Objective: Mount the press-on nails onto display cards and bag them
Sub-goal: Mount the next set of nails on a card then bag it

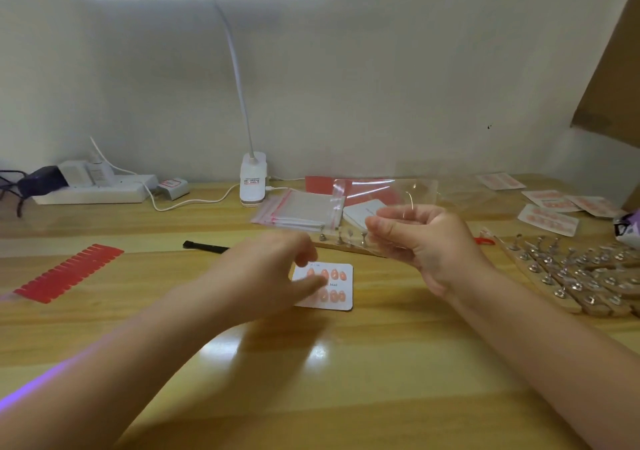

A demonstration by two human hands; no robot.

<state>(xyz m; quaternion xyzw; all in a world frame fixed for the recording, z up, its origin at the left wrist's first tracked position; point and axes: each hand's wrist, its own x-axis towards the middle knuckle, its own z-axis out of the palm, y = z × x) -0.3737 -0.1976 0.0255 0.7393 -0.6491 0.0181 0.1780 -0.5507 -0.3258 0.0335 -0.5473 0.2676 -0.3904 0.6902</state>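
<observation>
Right hand (420, 242) pinching clear bag (374, 207) aloft, mouth ready for loading; left hand (273, 273) over finished card (327, 287) (grip blurred, cannot tell), apparently about to lift it

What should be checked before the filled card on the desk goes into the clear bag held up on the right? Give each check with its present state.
1. Nails on the display card: two rows show; the left part is hidden by the left hand. Cannot tell if full.
2. Left hand's grip on the card: fingers blurred over its left edge. Cannot tell.
3. Clear bag in hand: right hand pinches it, raised above the table. Ok.
4. Bag mouth open: not plain through the clear film. Cannot tell.
5. Spare bags: the stack of zip bags lies behind the card. Ok.
</observation>
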